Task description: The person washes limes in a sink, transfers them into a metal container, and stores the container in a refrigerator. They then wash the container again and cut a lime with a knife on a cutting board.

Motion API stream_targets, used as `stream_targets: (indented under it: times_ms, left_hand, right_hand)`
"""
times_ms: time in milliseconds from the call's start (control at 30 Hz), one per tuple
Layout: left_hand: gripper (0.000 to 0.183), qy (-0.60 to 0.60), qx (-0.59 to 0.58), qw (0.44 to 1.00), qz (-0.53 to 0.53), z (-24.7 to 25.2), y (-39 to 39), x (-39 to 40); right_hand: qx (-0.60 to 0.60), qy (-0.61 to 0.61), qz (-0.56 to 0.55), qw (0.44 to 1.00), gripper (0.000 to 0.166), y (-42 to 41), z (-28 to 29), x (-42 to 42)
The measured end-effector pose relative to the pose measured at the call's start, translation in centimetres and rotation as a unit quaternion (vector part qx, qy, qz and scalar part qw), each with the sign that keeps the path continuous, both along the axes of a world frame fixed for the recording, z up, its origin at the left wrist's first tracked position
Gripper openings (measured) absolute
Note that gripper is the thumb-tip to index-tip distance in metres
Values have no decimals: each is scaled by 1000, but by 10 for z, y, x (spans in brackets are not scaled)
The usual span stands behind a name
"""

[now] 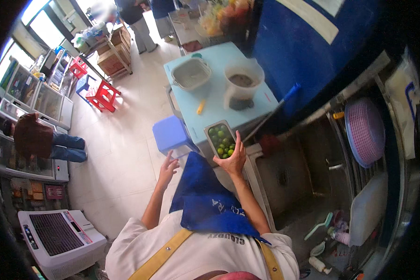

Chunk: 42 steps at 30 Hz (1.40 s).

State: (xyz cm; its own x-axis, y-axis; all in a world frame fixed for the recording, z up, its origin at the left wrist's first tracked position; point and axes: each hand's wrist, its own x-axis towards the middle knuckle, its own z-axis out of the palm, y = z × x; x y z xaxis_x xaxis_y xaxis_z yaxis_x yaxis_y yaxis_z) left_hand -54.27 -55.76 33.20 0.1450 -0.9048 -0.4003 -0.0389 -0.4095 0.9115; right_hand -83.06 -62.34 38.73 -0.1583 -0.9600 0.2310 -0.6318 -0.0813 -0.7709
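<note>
My right hand (233, 158) grips the near end of a rectangular metal container (208, 135) that holds several small green limes (221, 133). The container is by the near edge of a light-blue table (217, 115). My left hand (168, 168) is raised with its fingers apart and holds nothing, near a blue plastic stool (169, 133). On the table stand a grey plastic basket (191, 74) and a translucent tub (255, 73) with dark contents. A small tool with a yellow handle (201, 106) lies between them and me.
A deep sink (283, 175) is at my right, with a pink colander (364, 133) on the rack beyond. Red stools (103, 95) stand on the floor at left. One person (35, 136) is by the display fridges (28, 154); other people stand at the back. An air cooler (57, 234) is lower left.
</note>
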Motion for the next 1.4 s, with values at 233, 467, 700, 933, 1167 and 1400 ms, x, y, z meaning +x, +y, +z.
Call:
stream_targets:
  times_ms: [233,467,700,933,1167,1400]
  left_hand:
    - [62,-45,-110,988,-99,-9,-10,96]
    - [52,-77,111,989,60,-63,76,259]
    - [47,-139,112,982,-63,-76,15,360]
    - [46,-164,28,975,-149,-34,-96,323]
    - [46,-176,28,961,-210,-43,-110,332]
    - [46,-226,48,961,-152,3,-152,336]
  right_hand:
    - [22,14,-122,992,109,-70,-25,90]
    - [-19,57,-258,964,100,-121,-39,120]
    - [-11,128,-269,955,99,-172,-28,150]
    - [-21,115,-133,984,55,-171,-33,194]
    - [294,156,-125,935,69,-221,-68,240]
    - [366,145,-157,906,75,-252,-83,226]
